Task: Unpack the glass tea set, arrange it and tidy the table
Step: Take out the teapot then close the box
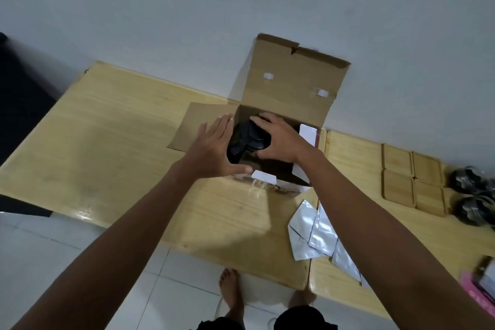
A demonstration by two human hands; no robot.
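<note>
An open cardboard box [292, 83] stands on the wooden table [107, 126] with its flaps spread. A dark glass teapot [246, 142] sits at the box's mouth. My right hand [278, 139] is closed over its top and right side. My left hand [217, 147] is flat with fingers apart against the teapot's left side, over the box's left flap. Four wooden coasters [412, 179] lie in a square at the right. Two dark glass cups [471, 195] stand beside them at the far right edge.
Several silver foil wrappers [318, 236] lie on the table in front of the box. A pink item [479, 289] sits at the lower right corner. A white wall rises right behind the table. My bare feet [230, 292] stand on the tiled floor.
</note>
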